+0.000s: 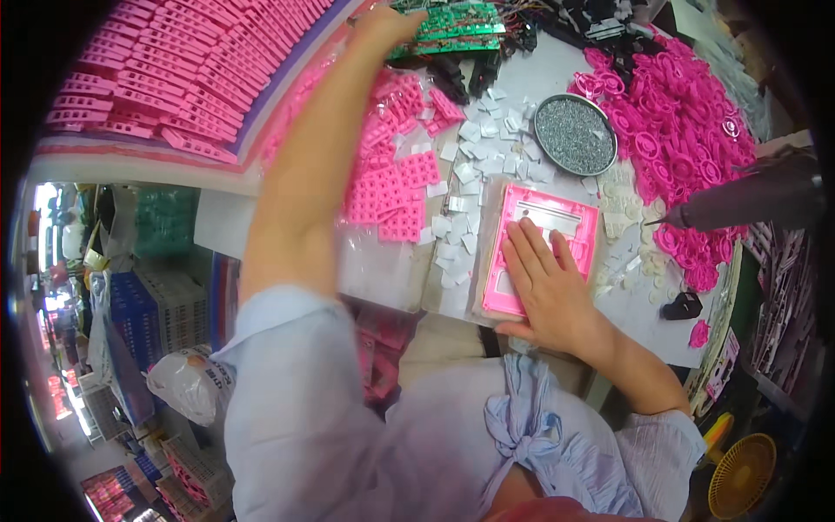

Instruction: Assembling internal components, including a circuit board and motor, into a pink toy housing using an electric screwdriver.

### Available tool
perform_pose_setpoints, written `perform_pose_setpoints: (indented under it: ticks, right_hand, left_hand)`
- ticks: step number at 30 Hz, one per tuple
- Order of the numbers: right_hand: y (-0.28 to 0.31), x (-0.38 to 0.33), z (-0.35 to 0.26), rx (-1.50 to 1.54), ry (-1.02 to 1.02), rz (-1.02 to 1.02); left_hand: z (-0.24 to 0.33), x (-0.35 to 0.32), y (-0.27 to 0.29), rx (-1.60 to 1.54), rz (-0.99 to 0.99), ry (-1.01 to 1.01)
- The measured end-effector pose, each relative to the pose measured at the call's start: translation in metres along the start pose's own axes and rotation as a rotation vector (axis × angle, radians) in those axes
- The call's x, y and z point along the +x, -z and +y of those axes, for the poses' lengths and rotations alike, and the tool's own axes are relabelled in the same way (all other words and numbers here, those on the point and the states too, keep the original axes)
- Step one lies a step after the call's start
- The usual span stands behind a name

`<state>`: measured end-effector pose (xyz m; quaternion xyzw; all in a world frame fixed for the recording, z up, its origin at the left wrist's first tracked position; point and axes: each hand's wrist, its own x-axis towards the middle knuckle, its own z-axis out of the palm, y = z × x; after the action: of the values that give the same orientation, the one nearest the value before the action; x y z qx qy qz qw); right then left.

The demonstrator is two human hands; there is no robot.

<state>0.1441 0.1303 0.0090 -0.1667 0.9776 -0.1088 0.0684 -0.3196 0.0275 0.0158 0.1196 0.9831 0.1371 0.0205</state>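
My left hand [389,26] reaches to the far edge of the table, against a pile of green circuit boards [461,19] with wires. It is smeared, and most of its fingers cannot be made out. Flat on a pink plastic casing [497,300] rests my right hand [550,291], its fingers stretched out. The casing lies on a pale block in front of me, with a silvery strip [548,217] inside its upper part. Just beyond it stands a round tin [574,135] full of small metal screws.
Small white pieces [470,165] lie scattered left of the tin. Pink keypad sheets [387,196] sit farther left, below rows of pink casings [174,70]. Pink ring-shaped parts [670,130] are heaped right. A dark electric screwdriver [739,200] points in from the right. A yellow fan [742,474] stands lower right.
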Motion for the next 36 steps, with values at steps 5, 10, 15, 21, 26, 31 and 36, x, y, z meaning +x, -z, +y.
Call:
perform_pose_setpoints:
  ticks: [5, 10, 15, 21, 26, 31, 36]
  right_hand:
    - [-0.004, -0.009, 0.008, 0.064, -0.036, 0.046]
    - [-0.004, -0.01, 0.009, 0.083, -0.032, 0.065]
    - [-0.004, -0.013, 0.013, 0.286, 0.059, 0.219]
    - [0.033, -0.018, 0.055, 0.868, 0.104, 0.698]
    - [0.069, 0.023, 0.031, 1.485, -0.101, 0.741]
    - [0.063, 0.051, 0.015, 1.706, -0.206, 0.747]
    - [0.049, 0.058, 0.019, 1.855, -0.301, 0.791]
  left_hand:
    - [0.086, -0.021, -0.008, -0.068, 0.023, 0.158]
    - [0.113, -0.004, -0.02, -0.119, 0.09, 0.078]
    - [0.089, -0.016, -0.025, -0.331, 0.56, -0.16]
    - [0.095, -0.17, 0.051, -0.922, 0.908, -0.825]
    - [0.081, -0.256, 0.04, -0.558, 0.785, -1.147]
    - [0.054, -0.289, 0.021, -0.525, 0.646, -1.104]
    - [0.032, -0.285, 0.015, -0.501, 0.728, -1.084]
